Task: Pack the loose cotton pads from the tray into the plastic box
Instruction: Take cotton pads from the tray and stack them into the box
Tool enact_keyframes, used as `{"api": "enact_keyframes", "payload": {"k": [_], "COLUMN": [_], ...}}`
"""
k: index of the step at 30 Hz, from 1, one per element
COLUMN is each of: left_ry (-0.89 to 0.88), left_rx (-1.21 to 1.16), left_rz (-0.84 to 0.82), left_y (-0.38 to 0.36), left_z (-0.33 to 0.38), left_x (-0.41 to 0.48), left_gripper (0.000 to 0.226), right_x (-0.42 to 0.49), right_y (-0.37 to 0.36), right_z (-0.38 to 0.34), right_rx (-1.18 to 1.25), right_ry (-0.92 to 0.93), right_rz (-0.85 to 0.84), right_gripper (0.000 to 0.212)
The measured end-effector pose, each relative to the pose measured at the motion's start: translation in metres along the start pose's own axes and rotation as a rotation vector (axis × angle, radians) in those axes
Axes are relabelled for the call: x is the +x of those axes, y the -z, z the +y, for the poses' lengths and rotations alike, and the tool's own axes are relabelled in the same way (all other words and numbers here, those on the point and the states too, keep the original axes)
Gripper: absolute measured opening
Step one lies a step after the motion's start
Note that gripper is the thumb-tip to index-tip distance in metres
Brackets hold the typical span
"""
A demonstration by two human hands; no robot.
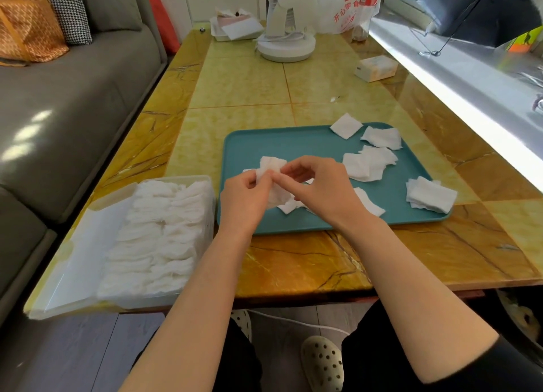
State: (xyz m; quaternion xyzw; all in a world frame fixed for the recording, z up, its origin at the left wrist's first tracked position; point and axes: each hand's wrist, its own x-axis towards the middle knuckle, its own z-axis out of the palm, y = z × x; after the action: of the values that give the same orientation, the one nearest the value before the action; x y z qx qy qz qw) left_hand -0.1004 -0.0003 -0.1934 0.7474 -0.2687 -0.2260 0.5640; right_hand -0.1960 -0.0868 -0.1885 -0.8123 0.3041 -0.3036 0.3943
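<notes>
Left hand [245, 190] and right hand [316, 186] fingers pinching a small stack of cotton pads [271, 168] above teal tray [293, 142], stack tilted, long axis near-upright, plastic box [152, 239] left of fingers, long axis running away.

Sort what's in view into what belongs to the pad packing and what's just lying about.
In the job: teal tray, loose cotton pads, plastic box, bunch of pads held by left hand and right hand.
Lying about: fan, small carton, plastic bag, umbrella.

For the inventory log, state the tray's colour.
The tray is plain teal; the head view shows it best.
</notes>
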Motion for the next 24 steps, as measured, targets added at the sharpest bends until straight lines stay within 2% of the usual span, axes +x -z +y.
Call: {"api": "enact_keyframes", "payload": {"k": [4,8,13,16,18,20,22,24], "left_ry": [0.018,-0.018,-0.011,-0.01,-0.015,-0.014,-0.009,-0.015], "left_rx": [-0.036,-0.022,-0.013,0.009,0.017,0.014,0.008,0.007], "left_rz": [0.004,0.014,0.058,0.082,0.07,0.048,0.028,0.023], "left_y": [0.0023,0.0002,-0.0037,-0.0045,-0.0038,-0.0027,-0.0023,-0.0027], "left_z": [0.0004,0.0018,-0.0006,-0.0036,-0.004,-0.0008,0.0022,0.0036], "left_x": [-0.0014,-0.002,0.0019,0.0022,0.0022,0.0013,0.0001,-0.0013], "left_gripper": [0.056,0.056,0.038,0.037,0.039,0.046,0.056,0.051], "right_x": [-0.0039,-0.0035,0.0006,0.0032,0.0043,0.0039,0.0023,0.002], "right_y": [-0.0024,-0.0033,0.003,0.0042,0.0039,0.0044,0.0044,0.0039], "right_z": [0.0007,-0.0003,-0.0019,-0.0023,-0.0024,-0.003,-0.0012,0.0015], "right_rx": [-0.071,-0.132,0.147,0.183,0.214,0.209,0.123,0.058], "right_ry": [0.038,0.036,-0.242,-0.321,-0.327,-0.319,-0.263,-0.193], "right_rz": [-0.009,0.071,0.067,0.063,0.067,0.056,0.044,0.069], "right_gripper": [0.016,0.01,0.007,0.02,0.038,0.044,0.033,0.017]}}
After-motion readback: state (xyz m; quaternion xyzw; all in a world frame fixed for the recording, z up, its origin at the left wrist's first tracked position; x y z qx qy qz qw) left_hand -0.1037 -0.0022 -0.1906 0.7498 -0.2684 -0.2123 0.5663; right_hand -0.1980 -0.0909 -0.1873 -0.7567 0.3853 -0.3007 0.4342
